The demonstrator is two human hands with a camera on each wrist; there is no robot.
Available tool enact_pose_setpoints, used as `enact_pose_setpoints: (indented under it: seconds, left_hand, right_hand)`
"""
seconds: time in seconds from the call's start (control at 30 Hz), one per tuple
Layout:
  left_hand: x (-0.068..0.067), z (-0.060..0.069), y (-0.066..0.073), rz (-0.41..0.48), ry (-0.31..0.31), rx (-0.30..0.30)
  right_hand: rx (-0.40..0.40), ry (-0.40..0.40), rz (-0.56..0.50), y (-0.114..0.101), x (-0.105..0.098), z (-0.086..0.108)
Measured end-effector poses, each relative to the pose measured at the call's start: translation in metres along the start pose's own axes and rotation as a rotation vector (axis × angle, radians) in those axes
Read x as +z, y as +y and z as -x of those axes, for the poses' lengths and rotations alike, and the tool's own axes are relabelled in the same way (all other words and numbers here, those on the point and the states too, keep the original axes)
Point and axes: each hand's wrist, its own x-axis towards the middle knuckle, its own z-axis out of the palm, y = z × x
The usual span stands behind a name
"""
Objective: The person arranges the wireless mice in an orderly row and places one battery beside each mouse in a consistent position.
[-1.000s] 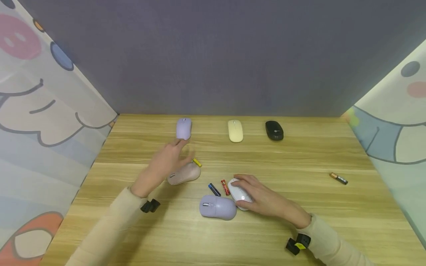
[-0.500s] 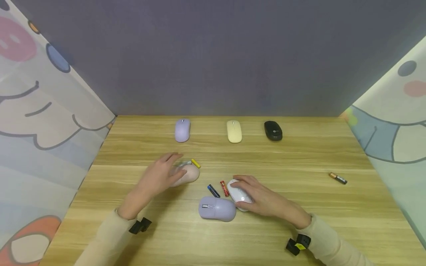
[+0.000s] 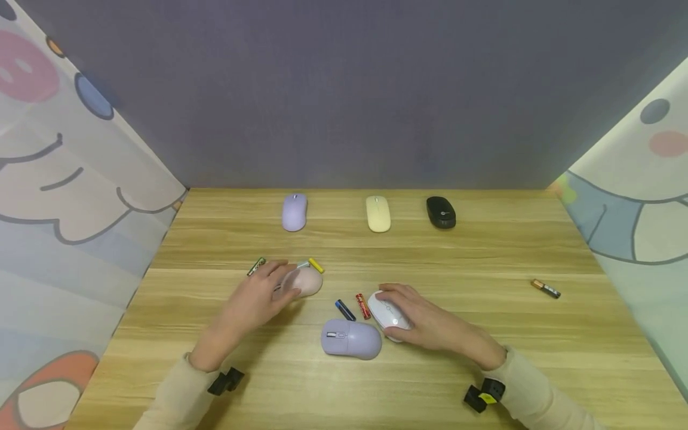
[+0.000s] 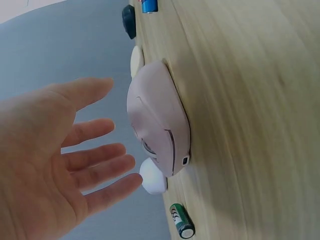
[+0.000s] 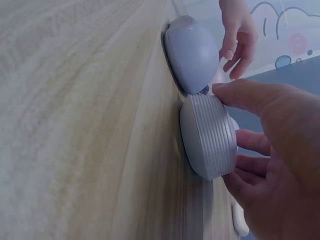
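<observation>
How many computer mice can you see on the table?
6. At the back: a small purple mouse, a yellow mouse and a black mouse. Nearer: a pink mouse by the left hand, a big purple mouse, and a white mouse the right hand grips.

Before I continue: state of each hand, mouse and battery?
Left hand: open, empty
Right hand: gripping
White mouse: upright, gripped
Pink mouse: upright
Large purple mouse: upright
Small purple mouse: upright
Yellow mouse: upright
Black mouse: upright
Green battery: lying
Yellow battery: lying
Silver battery: lying, partly hidden
Blue battery: lying
Red battery: lying
Black battery: lying
</observation>
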Motion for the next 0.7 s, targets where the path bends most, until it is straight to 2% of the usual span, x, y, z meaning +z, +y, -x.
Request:
enact_pose_setpoints:
  seconds: [0.5, 0.7]
  left_hand:
    - [0.0067, 0.0037, 0.0004, 0.008, 0.005, -0.012]
    - [0.0108, 0.0047, 0.0009, 0.018, 0.011, -0.002]
  right_hand:
    - [0.012, 0.005, -0.009, 0.0008, 0.0005, 0.0014]
    - [-0.02, -0.008, 0.016, 0.0027, -0.0014, 0.002]
